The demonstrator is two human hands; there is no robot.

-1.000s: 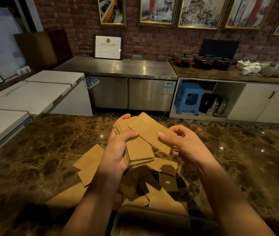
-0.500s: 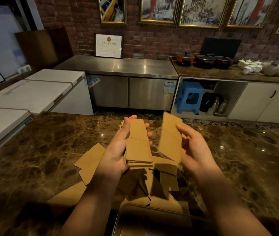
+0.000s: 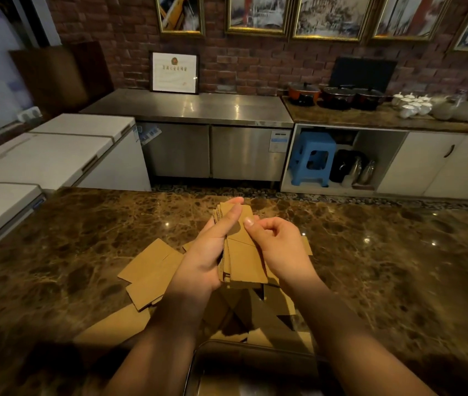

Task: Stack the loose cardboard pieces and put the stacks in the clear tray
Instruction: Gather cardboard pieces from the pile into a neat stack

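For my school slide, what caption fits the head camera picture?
Two hands square a cardboard stack above loose pieces on a marble counter.

Stack between hands, above loose pieces.

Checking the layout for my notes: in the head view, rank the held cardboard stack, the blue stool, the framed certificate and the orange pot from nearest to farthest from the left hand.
From the left hand:
1. Cardboard stack, gripped in that hand.
2. Blue stool, under the counter, ahead and right.
3. Framed certificate on the steel counter and orange pot at far right: too close to call.
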